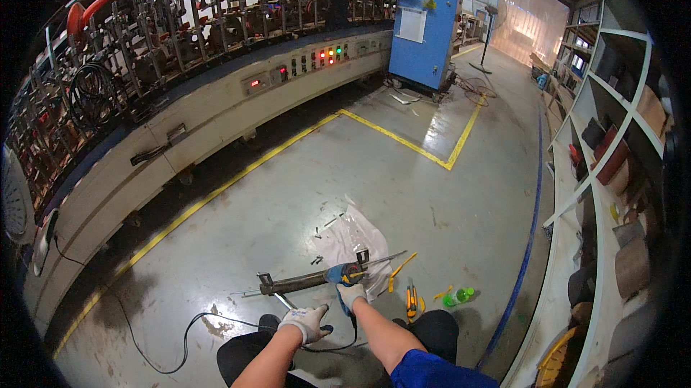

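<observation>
Your right hand grasps a blue power tool by a long dark bar. I cannot tell if your left hand grips anything

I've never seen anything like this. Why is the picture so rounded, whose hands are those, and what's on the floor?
There is no robot here, just a person. A wide fisheye camera worn on the head looks down, so straight edges bend and the corners go dark. The forearms at the bottom are the wearer's own, both hands in white work gloves. The right hand holds a blue handheld power tool. The left hand is just below a long dark metal bar; whether its fingers grip anything is unclear. Also on the grey floor are a crumpled white cloth, a yellow-and-black hand tool and a green plastic bottle.
</observation>
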Demonstrator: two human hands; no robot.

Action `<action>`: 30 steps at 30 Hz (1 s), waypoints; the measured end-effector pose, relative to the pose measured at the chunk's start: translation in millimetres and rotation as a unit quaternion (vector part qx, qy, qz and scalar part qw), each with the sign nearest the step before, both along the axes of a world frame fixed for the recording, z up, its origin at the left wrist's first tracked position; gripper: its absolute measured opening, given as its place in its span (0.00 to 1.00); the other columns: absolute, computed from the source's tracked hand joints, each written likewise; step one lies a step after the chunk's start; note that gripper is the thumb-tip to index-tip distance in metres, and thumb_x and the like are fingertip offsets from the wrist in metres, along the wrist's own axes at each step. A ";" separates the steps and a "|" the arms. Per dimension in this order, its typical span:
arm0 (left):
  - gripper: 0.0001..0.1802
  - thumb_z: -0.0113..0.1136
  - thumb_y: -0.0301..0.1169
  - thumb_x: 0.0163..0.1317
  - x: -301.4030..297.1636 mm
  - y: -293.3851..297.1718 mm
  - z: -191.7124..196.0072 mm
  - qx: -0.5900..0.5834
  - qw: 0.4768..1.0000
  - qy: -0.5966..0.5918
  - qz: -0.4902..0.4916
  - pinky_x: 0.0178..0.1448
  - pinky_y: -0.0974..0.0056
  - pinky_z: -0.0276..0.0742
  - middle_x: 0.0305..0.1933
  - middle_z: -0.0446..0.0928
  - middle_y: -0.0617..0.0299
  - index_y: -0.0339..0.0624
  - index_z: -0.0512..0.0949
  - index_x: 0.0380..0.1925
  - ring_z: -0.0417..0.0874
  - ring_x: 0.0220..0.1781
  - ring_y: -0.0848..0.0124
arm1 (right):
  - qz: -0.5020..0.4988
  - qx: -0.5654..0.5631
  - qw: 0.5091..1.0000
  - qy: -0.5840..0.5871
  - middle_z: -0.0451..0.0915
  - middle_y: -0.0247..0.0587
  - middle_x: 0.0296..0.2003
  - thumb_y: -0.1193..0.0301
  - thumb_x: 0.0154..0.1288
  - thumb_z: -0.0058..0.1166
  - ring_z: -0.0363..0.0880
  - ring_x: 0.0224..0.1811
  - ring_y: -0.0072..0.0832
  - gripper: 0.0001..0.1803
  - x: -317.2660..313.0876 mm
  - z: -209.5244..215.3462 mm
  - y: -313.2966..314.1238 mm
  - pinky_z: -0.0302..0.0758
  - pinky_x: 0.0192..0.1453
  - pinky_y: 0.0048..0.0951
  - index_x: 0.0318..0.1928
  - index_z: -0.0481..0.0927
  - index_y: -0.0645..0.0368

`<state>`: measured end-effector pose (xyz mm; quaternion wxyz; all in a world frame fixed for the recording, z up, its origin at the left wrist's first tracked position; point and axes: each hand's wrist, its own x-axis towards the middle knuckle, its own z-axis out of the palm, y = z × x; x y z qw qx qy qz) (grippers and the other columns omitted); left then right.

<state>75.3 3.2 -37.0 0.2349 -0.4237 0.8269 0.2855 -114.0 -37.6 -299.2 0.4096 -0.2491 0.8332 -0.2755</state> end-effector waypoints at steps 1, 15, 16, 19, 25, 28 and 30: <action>0.41 0.61 0.55 0.66 -1.8 0.3 0.9 -0.003 1.000 0.000 -0.004 0.67 0.50 0.77 0.63 0.81 0.45 0.48 0.66 0.74 0.82 0.64 0.49 | -0.003 -0.005 1.000 0.006 0.87 0.57 0.51 0.49 0.57 0.69 0.86 0.55 0.47 0.33 -1.9 0.1 0.3 0.81 0.58 0.42 0.53 0.86 0.64; 0.41 0.61 0.56 0.66 -4.0 -1.5 -6.7 -0.006 1.000 0.006 -0.013 0.64 0.49 0.78 0.60 0.82 0.45 0.48 0.67 0.73 0.83 0.62 0.48 | -0.003 0.029 1.000 0.005 0.83 0.60 0.57 0.48 0.57 0.69 0.83 0.60 0.50 0.37 -8.3 20.9 1.7 0.79 0.62 0.44 0.56 0.84 0.66; 0.41 0.61 0.56 0.66 -0.3 -0.9 -6.9 -0.007 1.000 0.001 -0.009 0.64 0.49 0.78 0.60 0.82 0.44 0.48 0.67 0.73 0.83 0.62 0.48 | 0.001 0.030 1.000 0.000 0.84 0.60 0.57 0.48 0.57 0.69 0.84 0.59 0.50 0.37 -2.0 26.0 3.3 0.79 0.62 0.44 0.56 0.84 0.66; 0.41 0.61 0.56 0.66 -2.0 -0.2 -4.5 -0.006 1.000 0.001 -0.007 0.64 0.49 0.78 0.60 0.82 0.44 0.48 0.67 0.73 0.83 0.62 0.48 | 0.000 0.018 1.000 -0.018 0.85 0.59 0.56 0.48 0.56 0.70 0.85 0.58 0.49 0.37 -3.3 31.0 6.6 0.80 0.61 0.43 0.56 0.84 0.66; 0.41 0.62 0.55 0.66 -2.9 0.1 -2.6 0.002 1.000 0.000 -0.003 0.64 0.50 0.78 0.61 0.81 0.44 0.47 0.67 0.73 0.82 0.63 0.48 | 0.005 -0.001 1.000 -0.019 0.85 0.58 0.54 0.48 0.56 0.70 0.85 0.56 0.49 0.37 -4.1 36.5 9.9 0.80 0.60 0.43 0.56 0.84 0.66; 0.41 0.63 0.54 0.65 -2.4 -0.5 -2.4 0.009 1.000 -0.007 -0.001 0.65 0.50 0.78 0.62 0.81 0.45 0.47 0.66 0.73 0.82 0.64 0.48 | 0.007 0.024 1.000 0.001 0.85 0.59 0.54 0.48 0.56 0.69 0.85 0.57 0.50 0.37 -0.8 36.1 8.9 0.80 0.61 0.44 0.56 0.85 0.66; 0.41 0.63 0.54 0.65 -7.6 0.0 0.6 0.010 1.000 -0.005 -0.002 0.66 0.50 0.77 0.64 0.80 0.45 0.47 0.66 0.74 0.81 0.65 0.48 | 0.003 0.029 0.999 0.018 0.85 0.60 0.54 0.47 0.57 0.69 0.84 0.58 0.50 0.37 -6.9 29.0 9.0 0.79 0.61 0.44 0.55 0.85 0.66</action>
